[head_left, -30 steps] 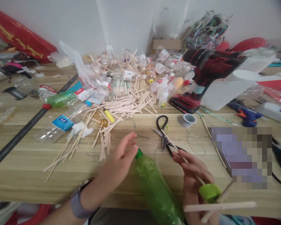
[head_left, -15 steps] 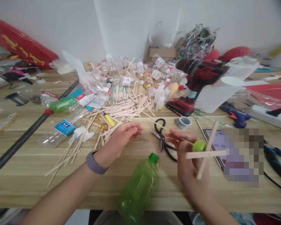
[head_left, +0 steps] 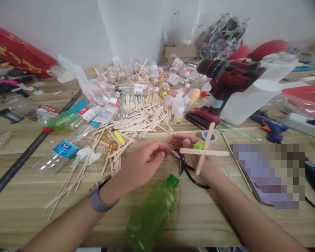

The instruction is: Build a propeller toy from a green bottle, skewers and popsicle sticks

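Observation:
My right hand (head_left: 199,159) holds a cross of two flat wooden sticks (head_left: 205,152) with a light green bottle cap (head_left: 198,144) behind it. Close beside its fingertips is my left hand (head_left: 144,161), thumb and fingers curled together; whatever they pinch is too small to make out. Below the hands a green plastic bottle (head_left: 153,213) leans at the table's near edge, its neck uncapped. A thin thread (head_left: 179,203) hangs by the bottle neck. Black-handled scissors (head_left: 182,162) lie partly hidden under my right hand.
Piled wooden sticks (head_left: 136,120) and clear bottles (head_left: 178,64) cover the table's far middle. A red-black drill (head_left: 225,84) stands behind my right hand. A phone (head_left: 254,182) and a blue glue gun (head_left: 271,127) lie right; a labelled bottle (head_left: 65,148) and a dark rod (head_left: 21,161) left.
My right hand has moved left with the stick cross and cap, and my left hand has moved right, so their fingertips now nearly meet. The left fingers have curled in.

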### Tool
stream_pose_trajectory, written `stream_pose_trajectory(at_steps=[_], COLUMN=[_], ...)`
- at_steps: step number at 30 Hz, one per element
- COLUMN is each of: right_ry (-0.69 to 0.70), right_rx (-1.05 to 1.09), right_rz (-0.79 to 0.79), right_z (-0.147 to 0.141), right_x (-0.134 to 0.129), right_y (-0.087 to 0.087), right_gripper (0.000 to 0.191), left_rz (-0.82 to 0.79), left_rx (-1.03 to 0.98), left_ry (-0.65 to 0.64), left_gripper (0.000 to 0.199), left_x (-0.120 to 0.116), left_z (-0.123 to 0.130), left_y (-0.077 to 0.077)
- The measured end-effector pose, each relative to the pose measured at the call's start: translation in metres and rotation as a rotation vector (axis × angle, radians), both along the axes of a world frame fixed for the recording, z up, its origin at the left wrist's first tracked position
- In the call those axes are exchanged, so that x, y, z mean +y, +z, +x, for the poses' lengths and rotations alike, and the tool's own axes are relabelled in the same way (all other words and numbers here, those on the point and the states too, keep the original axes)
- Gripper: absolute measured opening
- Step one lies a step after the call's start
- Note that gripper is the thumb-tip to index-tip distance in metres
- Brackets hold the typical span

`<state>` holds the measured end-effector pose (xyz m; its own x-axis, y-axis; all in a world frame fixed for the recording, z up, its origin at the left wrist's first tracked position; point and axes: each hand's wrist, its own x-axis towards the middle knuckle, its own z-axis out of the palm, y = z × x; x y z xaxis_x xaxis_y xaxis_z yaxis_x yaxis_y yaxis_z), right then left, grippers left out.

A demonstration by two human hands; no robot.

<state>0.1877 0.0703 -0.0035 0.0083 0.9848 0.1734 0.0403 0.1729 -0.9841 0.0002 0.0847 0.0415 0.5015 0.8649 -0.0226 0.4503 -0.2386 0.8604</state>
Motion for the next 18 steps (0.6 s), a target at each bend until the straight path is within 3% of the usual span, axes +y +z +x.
stream_pose_trajectory(at_steps=[3, 8, 13, 18], right_ry=[-0.053, -0.135, -0.076, 0.122], right_rx=[0.040, -0.019, -0.345, -0.521], right_rz=[0.001, 0.011, 0.229, 0.261], right_z=[0.002, 0.008, 0.035, 0.045], right_x=[0.002, 0.002, -0.019, -0.045], right_y=[0.000, 0.014, 0.021, -0.005], right_gripper=[0.038, 0.043, 0.030, 0.028], left_rz=[0.077, 0.066, 0.015, -0.002], left_rx=[0.192, 0.464, 0.533, 0.469], left_ry=[0.029, -0.188, -0.234, -0.151], left_gripper=[0.049, 0.080, 0.069, 0.069], left_x=[-0.022, -0.060, -0.065, -0.057], left_z=[-0.006, -0.007, -0.007, -0.029], left_y=[-0.001, -0.005, -0.010, -0.003])
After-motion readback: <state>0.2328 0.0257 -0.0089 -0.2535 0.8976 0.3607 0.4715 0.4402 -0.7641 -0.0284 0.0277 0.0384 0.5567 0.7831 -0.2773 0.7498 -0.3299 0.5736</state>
